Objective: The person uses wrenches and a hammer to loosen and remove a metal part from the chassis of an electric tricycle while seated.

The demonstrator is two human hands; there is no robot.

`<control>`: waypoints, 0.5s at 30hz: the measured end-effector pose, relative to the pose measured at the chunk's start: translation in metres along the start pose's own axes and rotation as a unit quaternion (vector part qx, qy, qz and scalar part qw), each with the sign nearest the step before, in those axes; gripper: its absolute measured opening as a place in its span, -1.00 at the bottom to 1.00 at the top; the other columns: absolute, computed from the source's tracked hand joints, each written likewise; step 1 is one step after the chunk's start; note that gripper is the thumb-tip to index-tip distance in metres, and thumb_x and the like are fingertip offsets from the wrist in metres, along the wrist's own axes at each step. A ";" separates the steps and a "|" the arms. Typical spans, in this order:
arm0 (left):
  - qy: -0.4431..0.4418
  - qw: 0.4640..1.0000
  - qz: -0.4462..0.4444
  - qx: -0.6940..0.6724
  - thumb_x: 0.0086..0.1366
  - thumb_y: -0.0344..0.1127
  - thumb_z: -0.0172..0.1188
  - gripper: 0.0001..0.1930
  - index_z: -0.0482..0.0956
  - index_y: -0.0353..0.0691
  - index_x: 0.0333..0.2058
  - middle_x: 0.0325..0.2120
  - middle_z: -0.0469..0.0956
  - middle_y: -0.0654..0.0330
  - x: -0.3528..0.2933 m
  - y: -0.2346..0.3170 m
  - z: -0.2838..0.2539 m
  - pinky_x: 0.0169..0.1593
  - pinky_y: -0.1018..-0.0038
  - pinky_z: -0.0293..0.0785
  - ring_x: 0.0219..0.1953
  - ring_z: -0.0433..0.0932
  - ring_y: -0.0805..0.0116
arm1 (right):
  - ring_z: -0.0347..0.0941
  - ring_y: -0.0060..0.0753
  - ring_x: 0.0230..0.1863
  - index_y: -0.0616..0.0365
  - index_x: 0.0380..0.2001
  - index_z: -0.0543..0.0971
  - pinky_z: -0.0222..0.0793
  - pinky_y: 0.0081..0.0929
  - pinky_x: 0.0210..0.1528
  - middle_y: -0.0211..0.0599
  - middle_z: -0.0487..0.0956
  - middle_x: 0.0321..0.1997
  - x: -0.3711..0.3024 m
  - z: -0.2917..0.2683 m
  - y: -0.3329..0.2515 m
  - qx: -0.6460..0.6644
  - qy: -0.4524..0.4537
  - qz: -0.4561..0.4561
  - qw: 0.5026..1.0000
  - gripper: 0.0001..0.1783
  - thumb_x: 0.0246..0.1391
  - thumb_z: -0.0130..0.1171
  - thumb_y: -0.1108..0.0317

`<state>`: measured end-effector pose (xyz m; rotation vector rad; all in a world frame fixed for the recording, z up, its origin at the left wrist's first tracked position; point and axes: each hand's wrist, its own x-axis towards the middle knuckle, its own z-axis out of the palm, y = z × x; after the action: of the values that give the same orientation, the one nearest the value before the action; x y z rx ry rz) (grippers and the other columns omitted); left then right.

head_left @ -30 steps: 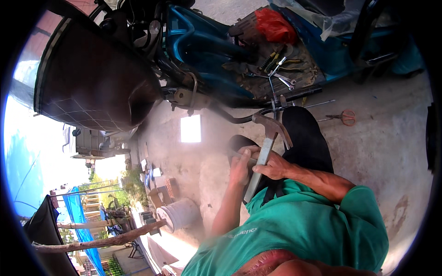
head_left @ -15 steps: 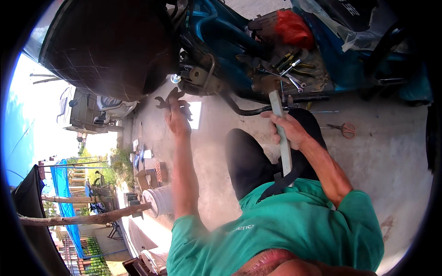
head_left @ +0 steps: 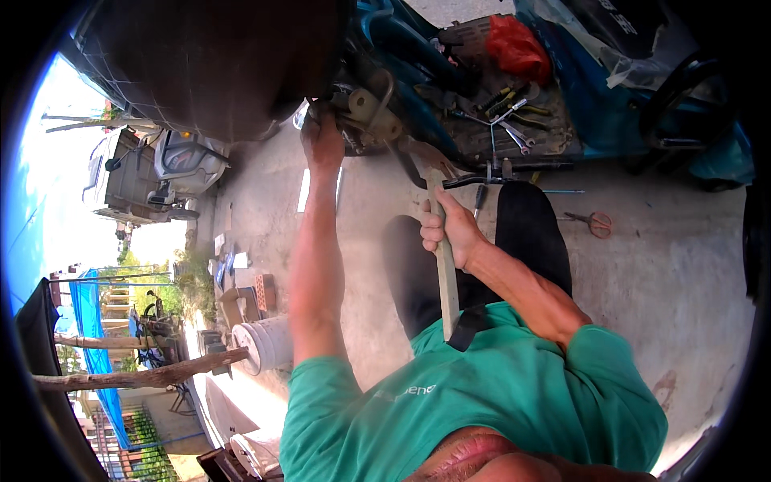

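Left hand (head_left: pixel 324 149) has gone up and away from the lap; half a second back it held a forked dark metal piece out in the open, now it's at the metal bracket (head_left: pixel 363 103) on the front of the teal vehicle (head_left: pixel 598 132), just below the big dark cover (head_left: pixel 217 64). Its fingers point up into shadow, so can't tell whether they grip the forked piece or the metalwork (blur and dark parts behind, no clean outline). Right hand (head_left: pixel 455 229) has shifted left with the hammer (head_left: pixel 447 277): fingers clenched around the pale handle, thumb along it, head end up near the bent black tube (head_left: pixel 408 165); touching or not, can't tell. Handle's lower end is by the black strap (head_left: pixel 467 328) at the shirt. Meaning, as I judge it: the hands now work apart, left busy at the bracket, hammer kept in hand lower down. Pliers (head_left: pixel 499 100), wrenches (head_left: pixel 518 138) and the red bag (head_left: pixel 518 50) lie on the footboard (head_left: pixel 562 128); screwdriver (head_left: pixel 479 199) near the right hand, scissors (head_left: pixel 600 225) on the floor beyond the knee.
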<state>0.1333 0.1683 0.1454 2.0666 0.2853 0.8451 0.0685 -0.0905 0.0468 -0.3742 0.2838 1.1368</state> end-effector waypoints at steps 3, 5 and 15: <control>0.001 1.000 -0.002 0.010 0.51 -0.26 -0.01 -0.71 0.63 -0.35 -0.16 -0.32 0.64 0.18 -0.002 -0.002 0.000 -0.07 0.41 0.45 -0.23 0.54 0.39 | 0.15 -0.64 -0.59 -0.02 -0.19 0.39 0.17 -0.52 -0.48 -0.62 0.25 -0.55 0.006 0.016 0.004 0.048 -0.076 0.032 0.995 -0.58 0.40 0.02 -0.15; 0.011 0.999 -0.014 0.051 0.51 -0.26 -0.01 -0.70 0.63 -0.36 -0.14 -0.32 0.65 0.14 -0.004 0.011 0.003 -0.08 0.38 0.46 -0.24 0.55 0.34 | 0.14 -0.66 -0.59 -0.04 -0.20 0.40 0.15 -0.53 -0.49 -0.65 0.24 -0.56 0.011 -0.003 0.006 0.055 -0.101 0.023 0.993 -0.60 0.40 0.03 -0.15; 0.031 0.990 0.112 0.086 0.54 -0.09 -0.05 -0.60 0.57 -0.36 -0.22 -0.44 0.56 0.18 0.000 0.004 0.007 -0.25 0.32 0.39 -0.36 0.48 0.36 | 0.15 -0.69 -0.61 -0.14 -0.25 0.41 0.11 -0.58 -0.51 -0.70 0.26 -0.57 0.006 0.023 0.010 0.128 -0.141 0.077 0.979 -0.61 0.39 0.01 -0.19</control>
<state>0.1371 0.1612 0.1460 2.2643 0.1663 1.0533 0.0622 -0.0717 0.0640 0.0381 0.2085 1.2720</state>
